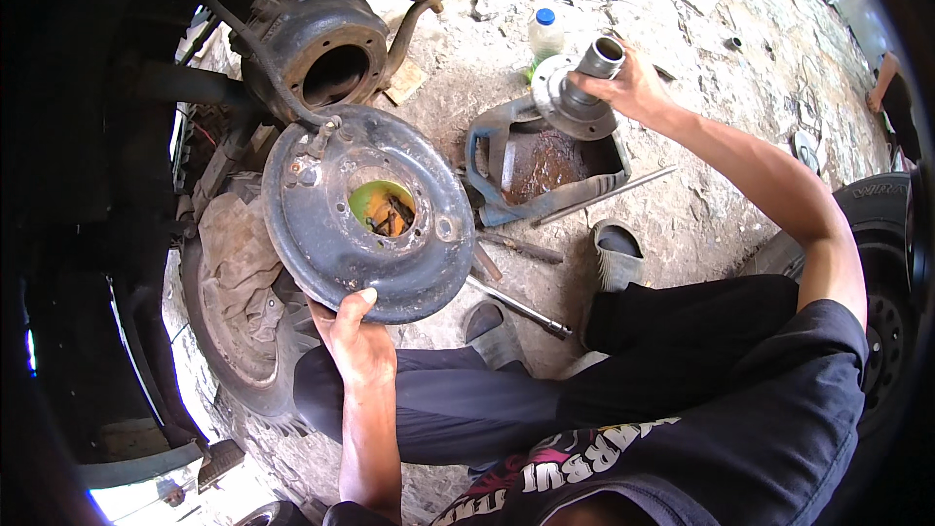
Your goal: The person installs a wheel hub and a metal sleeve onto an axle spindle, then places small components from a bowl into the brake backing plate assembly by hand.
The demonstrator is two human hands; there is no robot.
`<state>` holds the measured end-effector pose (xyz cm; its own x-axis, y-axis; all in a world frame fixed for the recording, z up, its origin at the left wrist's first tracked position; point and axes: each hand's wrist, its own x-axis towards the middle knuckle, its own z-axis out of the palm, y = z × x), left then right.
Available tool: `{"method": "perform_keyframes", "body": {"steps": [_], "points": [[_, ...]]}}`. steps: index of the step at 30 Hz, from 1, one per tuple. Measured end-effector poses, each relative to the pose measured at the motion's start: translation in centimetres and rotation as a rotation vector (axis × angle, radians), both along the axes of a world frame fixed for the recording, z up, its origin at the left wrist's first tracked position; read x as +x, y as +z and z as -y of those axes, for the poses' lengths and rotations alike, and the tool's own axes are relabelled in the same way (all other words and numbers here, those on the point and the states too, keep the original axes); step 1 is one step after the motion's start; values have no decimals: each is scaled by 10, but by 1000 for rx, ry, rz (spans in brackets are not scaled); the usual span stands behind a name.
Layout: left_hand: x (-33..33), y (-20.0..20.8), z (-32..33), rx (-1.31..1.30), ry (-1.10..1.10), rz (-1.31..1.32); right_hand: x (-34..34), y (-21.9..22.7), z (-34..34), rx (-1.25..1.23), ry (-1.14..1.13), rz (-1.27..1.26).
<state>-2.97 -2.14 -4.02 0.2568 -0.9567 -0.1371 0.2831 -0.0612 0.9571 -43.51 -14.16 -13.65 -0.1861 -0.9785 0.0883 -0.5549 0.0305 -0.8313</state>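
Two hands busy: left hand (358,336) grips the lower rim of the round brake backing plate (365,209) at centre-left of the frame. Right hand (628,88), fingers wrapped, holds the wheel hub (579,93) at upper centre, above the oily drain pan (550,164) on the stone floor (701,29).
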Motion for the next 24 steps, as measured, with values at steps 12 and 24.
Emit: {"method": "perform_keyframes", "body": {"steps": [12, 24], "points": [[9, 3, 5, 67, 23, -85, 72, 29, -3, 685, 267, 1626], [2, 7, 6, 60, 35, -71, 131, 34, -46, 925, 405, 1842]]}}
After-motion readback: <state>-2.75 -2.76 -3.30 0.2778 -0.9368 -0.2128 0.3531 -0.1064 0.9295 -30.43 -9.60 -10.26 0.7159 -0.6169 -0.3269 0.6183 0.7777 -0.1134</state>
